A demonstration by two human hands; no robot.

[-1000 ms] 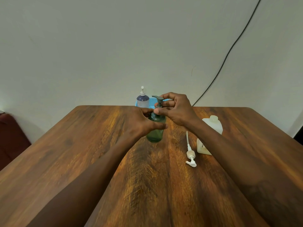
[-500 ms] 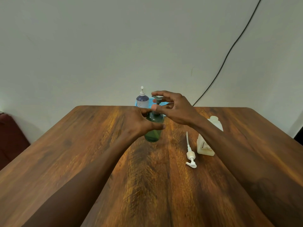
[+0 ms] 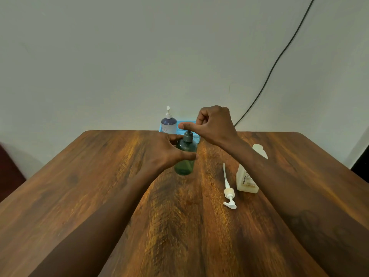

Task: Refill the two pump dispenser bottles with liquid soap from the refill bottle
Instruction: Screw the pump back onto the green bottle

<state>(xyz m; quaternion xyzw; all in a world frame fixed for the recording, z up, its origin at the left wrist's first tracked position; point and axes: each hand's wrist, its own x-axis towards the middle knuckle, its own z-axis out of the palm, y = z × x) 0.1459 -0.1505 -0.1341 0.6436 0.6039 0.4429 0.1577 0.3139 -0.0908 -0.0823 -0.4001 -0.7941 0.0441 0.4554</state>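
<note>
Left hand wraps green dispenser bottle; right hand curls round its pump. Risk: twisting could tip it, or the forearm knock refill bottle, right of green bottle.

a wooden desk with strong reddish-brown grain fills the lower half of the view, its far corners rounded. behind it rises a plain pale wall. a thin black cable runs down the wall from the upper right and drops behind the desk's far edge. a light blue mesh basket sits at the far edge, near the wall. a dark red furnishing shows at the left edge, blurred, and a black shape at the right.
</note>
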